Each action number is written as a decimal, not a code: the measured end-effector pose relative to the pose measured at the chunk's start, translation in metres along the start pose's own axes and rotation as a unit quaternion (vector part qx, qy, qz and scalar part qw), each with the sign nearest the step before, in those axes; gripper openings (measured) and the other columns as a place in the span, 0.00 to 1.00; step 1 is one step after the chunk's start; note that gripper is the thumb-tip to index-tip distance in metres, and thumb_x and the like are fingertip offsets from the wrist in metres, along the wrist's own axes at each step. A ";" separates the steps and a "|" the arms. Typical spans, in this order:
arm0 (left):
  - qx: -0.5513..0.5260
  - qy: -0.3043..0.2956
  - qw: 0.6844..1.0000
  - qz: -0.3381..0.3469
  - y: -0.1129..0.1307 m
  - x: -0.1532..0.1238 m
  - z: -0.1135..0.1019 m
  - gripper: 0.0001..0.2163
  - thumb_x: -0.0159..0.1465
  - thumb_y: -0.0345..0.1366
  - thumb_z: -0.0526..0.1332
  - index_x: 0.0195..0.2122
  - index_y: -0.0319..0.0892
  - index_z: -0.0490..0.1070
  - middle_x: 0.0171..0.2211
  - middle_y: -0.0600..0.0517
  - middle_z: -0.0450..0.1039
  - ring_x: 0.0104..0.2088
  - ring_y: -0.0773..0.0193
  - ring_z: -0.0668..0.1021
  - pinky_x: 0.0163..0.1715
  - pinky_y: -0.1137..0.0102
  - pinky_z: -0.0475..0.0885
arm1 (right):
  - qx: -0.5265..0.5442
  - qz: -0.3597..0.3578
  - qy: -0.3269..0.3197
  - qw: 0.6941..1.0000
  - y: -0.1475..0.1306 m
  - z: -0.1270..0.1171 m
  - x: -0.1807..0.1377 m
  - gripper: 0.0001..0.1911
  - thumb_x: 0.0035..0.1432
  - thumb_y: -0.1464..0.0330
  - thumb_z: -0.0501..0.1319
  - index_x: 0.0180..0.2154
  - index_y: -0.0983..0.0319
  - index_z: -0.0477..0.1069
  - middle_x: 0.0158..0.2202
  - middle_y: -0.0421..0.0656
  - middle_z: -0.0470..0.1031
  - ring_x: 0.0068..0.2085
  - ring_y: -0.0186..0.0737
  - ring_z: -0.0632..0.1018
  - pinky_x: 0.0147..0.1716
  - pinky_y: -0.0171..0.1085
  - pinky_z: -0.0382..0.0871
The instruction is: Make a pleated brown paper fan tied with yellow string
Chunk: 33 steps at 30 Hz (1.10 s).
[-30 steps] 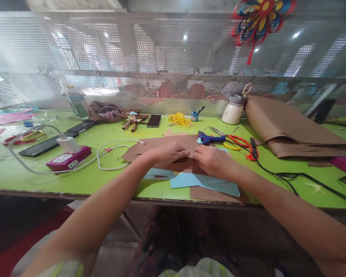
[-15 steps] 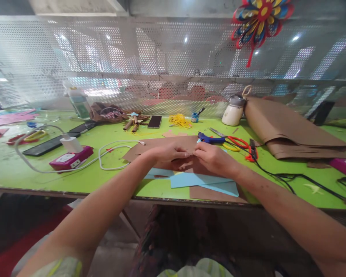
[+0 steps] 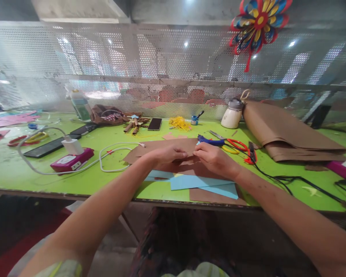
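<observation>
My left hand [image 3: 166, 154] and my right hand [image 3: 212, 158] meet fingertip to fingertip over a small brown paper piece [image 3: 190, 161], both pinched on it. The piece lies above a larger brown sheet [image 3: 158, 147] on the green table [image 3: 109, 181]. Light blue paper [image 3: 202, 184] lies just in front of my hands, near the table's front edge. A blue glue gun [image 3: 209, 141] and red and yellow scissors [image 3: 233, 145] sit right behind my right hand.
A pink box with a white charger and cable [image 3: 72, 159] lies at left. A phone [image 3: 155, 124], yellow thread [image 3: 179, 123], a white jug [image 3: 232, 114] and rolled brown paper [image 3: 288, 132] stand further back. A black cord [image 3: 294, 179] runs right. Perforated metal screen [image 3: 150, 69] behind.
My hands stay together on the brown piece, with the fingers shifting slightly. The camera has tilted a little, so the table sits slightly higher in view.
</observation>
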<state>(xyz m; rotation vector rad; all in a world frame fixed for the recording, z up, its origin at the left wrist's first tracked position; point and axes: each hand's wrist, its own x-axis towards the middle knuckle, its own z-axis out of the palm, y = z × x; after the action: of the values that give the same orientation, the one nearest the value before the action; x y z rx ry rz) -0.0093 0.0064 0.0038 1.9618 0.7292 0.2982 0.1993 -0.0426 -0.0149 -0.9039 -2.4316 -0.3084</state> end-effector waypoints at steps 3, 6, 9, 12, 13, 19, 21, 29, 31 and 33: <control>0.045 -0.015 0.999 0.018 0.001 -0.002 -0.002 0.20 0.60 0.51 0.53 0.31 0.36 0.72 0.21 0.54 0.63 0.23 0.70 0.63 0.25 0.73 0.58 | 0.058 0.009 0.017 0.998 0.000 -0.001 0.001 0.11 0.61 0.72 0.50 0.34 0.63 0.70 0.36 0.48 0.70 0.39 0.40 0.70 0.40 0.40 0.66; 0.082 -0.028 0.995 0.052 0.008 -0.006 -0.003 0.20 0.62 0.49 0.51 0.34 0.36 0.72 0.23 0.54 0.64 0.24 0.71 0.63 0.24 0.74 0.58 | 0.163 0.055 0.030 0.985 0.000 -0.005 0.002 0.08 0.57 0.69 0.56 0.39 0.63 0.70 0.39 0.48 0.71 0.41 0.41 0.72 0.41 0.39 0.67; 0.120 -0.012 0.989 0.082 0.013 -0.008 -0.001 0.18 0.63 0.46 0.50 0.38 0.37 0.71 0.26 0.53 0.65 0.26 0.71 0.64 0.26 0.75 0.59 | 0.262 0.182 0.027 0.947 0.000 -0.007 0.004 0.14 0.55 0.61 0.59 0.41 0.63 0.70 0.38 0.46 0.74 0.37 0.40 0.74 0.36 0.38 0.68; 0.197 0.033 0.975 0.100 0.016 -0.006 0.003 0.17 0.63 0.45 0.50 0.35 0.36 0.71 0.25 0.53 0.65 0.25 0.70 0.63 0.26 0.75 0.59 | 0.366 0.291 -0.002 0.884 -0.001 -0.006 0.006 0.20 0.56 0.54 0.55 0.32 0.65 0.72 0.27 0.43 0.74 0.28 0.37 0.73 0.28 0.36 0.67; 0.222 0.049 0.968 0.106 0.016 -0.005 0.004 0.17 0.63 0.44 0.50 0.34 0.36 0.71 0.25 0.53 0.65 0.25 0.70 0.64 0.27 0.75 0.59 | 0.400 0.311 -0.009 0.862 -0.001 -0.006 0.007 0.21 0.56 0.53 0.55 0.29 0.65 0.72 0.23 0.42 0.72 0.25 0.36 0.72 0.26 0.35 0.66; 0.262 0.083 0.955 0.115 0.010 0.001 0.010 0.16 0.63 0.43 0.50 0.39 0.37 0.71 0.25 0.51 0.69 0.26 0.68 0.67 0.30 0.74 0.62 | 0.490 0.358 0.041 0.794 0.002 0.000 0.006 0.19 0.47 0.54 0.64 0.24 0.64 0.70 0.19 0.37 0.68 0.20 0.29 0.66 0.22 0.32 0.60; 0.249 0.084 0.960 0.100 0.008 0.002 0.010 0.18 0.64 0.44 0.49 0.39 0.37 0.71 0.23 0.52 0.68 0.24 0.69 0.67 0.27 0.74 0.62 | 0.488 0.367 0.063 0.789 0.004 0.002 0.005 0.18 0.45 0.55 0.66 0.24 0.64 0.69 0.20 0.36 0.67 0.20 0.28 0.65 0.21 0.32 0.59; 0.159 0.019 0.986 0.053 0.014 -0.006 0.013 0.22 0.64 0.49 0.45 0.44 0.37 0.69 0.18 0.55 0.65 0.17 0.71 0.66 0.18 0.76 0.58 | 0.453 0.363 0.084 0.810 0.003 0.001 0.007 0.18 0.43 0.56 0.67 0.21 0.65 0.69 0.15 0.36 0.65 0.17 0.27 0.63 0.17 0.31 0.54; 0.148 0.005 0.988 0.052 0.017 -0.008 0.012 0.21 0.64 0.48 0.46 0.44 0.37 0.69 0.18 0.55 0.65 0.17 0.71 0.67 0.18 0.76 0.59 | 0.445 0.363 0.075 0.815 0.003 0.000 0.007 0.19 0.44 0.55 0.66 0.20 0.65 0.69 0.15 0.36 0.65 0.17 0.27 0.63 0.16 0.30 0.54; 0.149 -0.005 0.987 0.057 0.019 -0.009 0.010 0.19 0.64 0.45 0.47 0.43 0.37 0.69 0.18 0.56 0.65 0.17 0.71 0.67 0.19 0.76 0.60 | 0.439 0.372 0.059 0.816 0.004 -0.001 0.006 0.19 0.44 0.55 0.66 0.21 0.65 0.69 0.15 0.36 0.65 0.15 0.26 0.63 0.15 0.30 0.54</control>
<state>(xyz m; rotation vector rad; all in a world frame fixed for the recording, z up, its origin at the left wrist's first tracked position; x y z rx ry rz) -0.0043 -0.0125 0.0168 2.2917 0.6872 0.2590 0.1980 -0.0366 -0.0109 -1.1956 -1.5868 0.9341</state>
